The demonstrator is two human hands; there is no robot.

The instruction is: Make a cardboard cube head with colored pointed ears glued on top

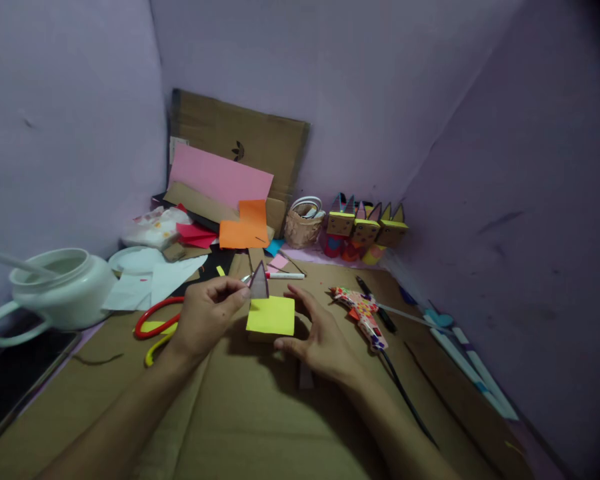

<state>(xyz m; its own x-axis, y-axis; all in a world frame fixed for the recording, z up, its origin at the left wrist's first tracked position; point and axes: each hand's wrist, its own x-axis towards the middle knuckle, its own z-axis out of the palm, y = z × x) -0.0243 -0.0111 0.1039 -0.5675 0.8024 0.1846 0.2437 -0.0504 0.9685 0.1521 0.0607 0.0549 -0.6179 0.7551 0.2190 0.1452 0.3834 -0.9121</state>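
Note:
My left hand (205,319) pinches a small grey paper triangle with a dark outline (259,283) between thumb and fingertips. The triangle stands upright at the back left edge of a small box with a yellow paper top (271,316). Around the right side of this box curls my right hand (325,337), its thumb at the front and its forefinger at the far corner. Another small paper piece (306,377) lies under the right hand, partly hidden. Scissors with red and yellow handles (143,325) lie beside my left wrist, partly covered by it.
A patterned glue gun (365,312) lies at right with its cord trailing forward, beside a black marker (375,303). Three box-headed paper figures (367,231) and a small basket (304,227) stand behind. Coloured paper (245,225) and a white pot (63,290) are at left.

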